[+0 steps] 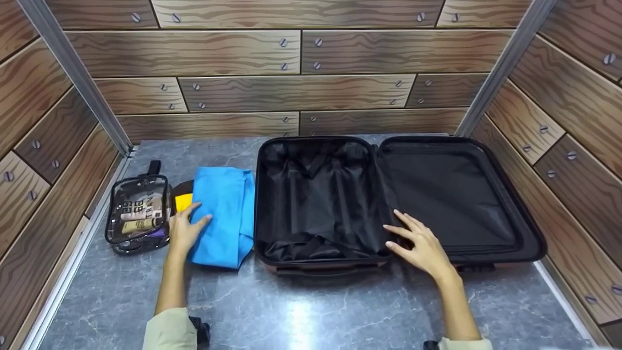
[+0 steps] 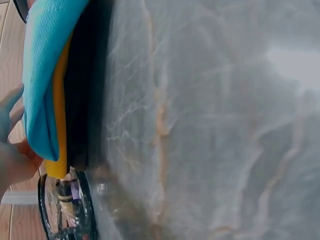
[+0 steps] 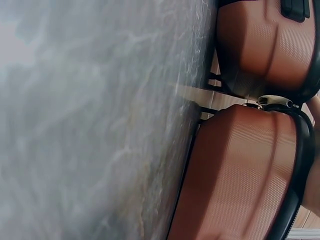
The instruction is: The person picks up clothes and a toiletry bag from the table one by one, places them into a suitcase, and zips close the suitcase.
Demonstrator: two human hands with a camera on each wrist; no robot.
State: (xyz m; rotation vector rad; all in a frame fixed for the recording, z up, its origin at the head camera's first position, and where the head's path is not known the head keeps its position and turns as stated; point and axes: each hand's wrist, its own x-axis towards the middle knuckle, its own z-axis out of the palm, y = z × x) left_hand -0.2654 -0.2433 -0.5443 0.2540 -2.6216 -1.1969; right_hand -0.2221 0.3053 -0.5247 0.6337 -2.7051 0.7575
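A folded blue cloth (image 1: 221, 218) lies flat left of the suitcase. Yellow and dark folded pieces show under it; in the left wrist view the yellow layer (image 2: 61, 115) sits between the blue cloth and a black layer (image 2: 79, 100). At the stack's left side is my left hand (image 1: 184, 231), thumb and fingers spread against the blue cloth. The suitcase (image 1: 320, 204) stands wide open, its black-lined halves side by side, with straps inside the left half. Over the near part of its middle seam hovers or rests my right hand (image 1: 420, 245), fingers spread; contact is unclear.
A clear zipped toiletry pouch (image 1: 138, 214) with tubes inside lies left of the cloths. Wood-patterned walls (image 1: 238, 92) enclose the grey marbled tabletop (image 1: 301, 306) at the back and sides. In the right wrist view, the suitcase's outer shell (image 3: 240, 165) is reddish brown.
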